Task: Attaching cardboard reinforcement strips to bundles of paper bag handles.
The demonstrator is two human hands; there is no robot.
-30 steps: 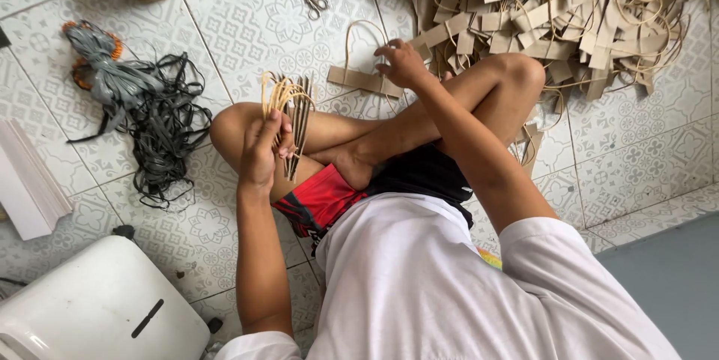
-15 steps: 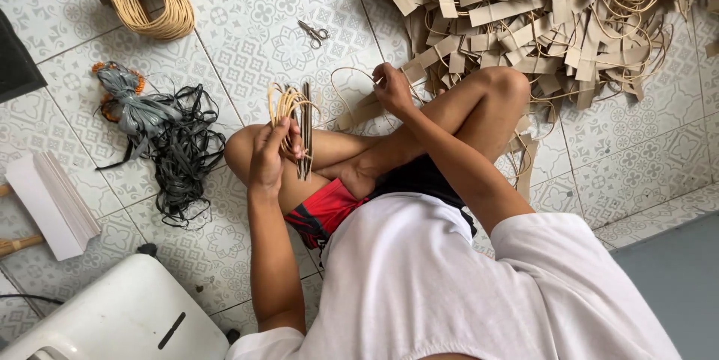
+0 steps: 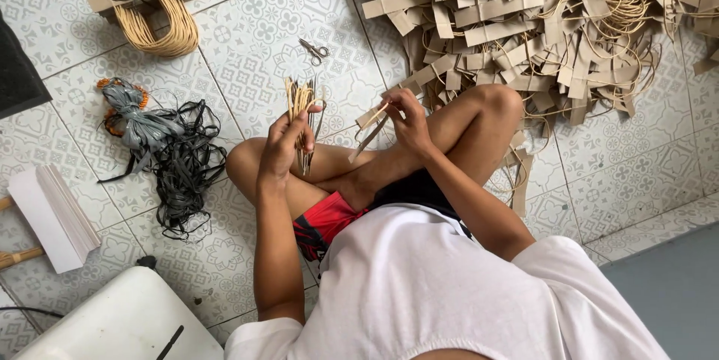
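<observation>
I sit cross-legged on a patterned tile floor. My left hand (image 3: 288, 143) grips a bundle of thin tan paper-cord handles (image 3: 299, 102), held upright above my left knee. My right hand (image 3: 404, 117) pinches one tan cardboard strip with a cord loop (image 3: 368, 132) between my knees, just in front of the big heap of the same strips and cords (image 3: 539, 23) at the top right.
Small scissors (image 3: 314, 51) lie on the tiles ahead of my hands. A tangle of black straps (image 3: 183, 165) and a grey bundle (image 3: 138, 117) are at the left. A finished stack of looped handles (image 3: 153, 12) is at the top left. A white box (image 3: 112, 322) stands at the bottom left.
My right hand drew back from the heap toward my left hand, bringing one strip with its cord. The view shifted so the floor items slid down and right.
</observation>
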